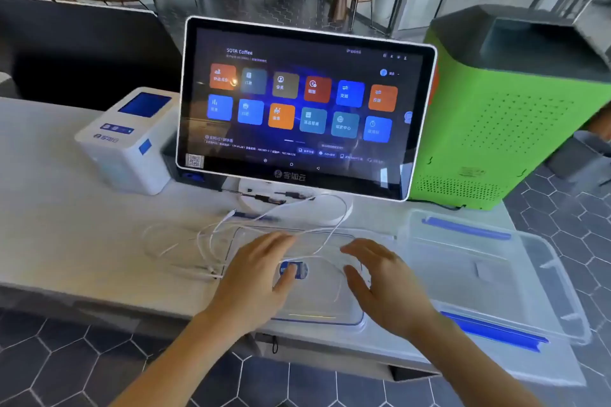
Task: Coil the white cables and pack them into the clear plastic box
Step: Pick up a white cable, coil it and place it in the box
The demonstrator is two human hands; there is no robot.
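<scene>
Over the clear lid (pixel 344 314), both hands' spread fingers (pixel 281 241) hold nothing.

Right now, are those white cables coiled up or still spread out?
Spread out. The white cables lie in loose, tangled loops on the counter, one strand trailing across the clear lid under both hands.

The box (pixel 330 314) and lid (pixel 489 271) are clear, glossy plastic with blue clips. Thin cables (pixel 205 241) look smooth white plastic. The counter (pixel 66 215) is matt grey; the screen (pixel 297 102) glossy glass; the green case (pixel 496 129) perforated.
</scene>
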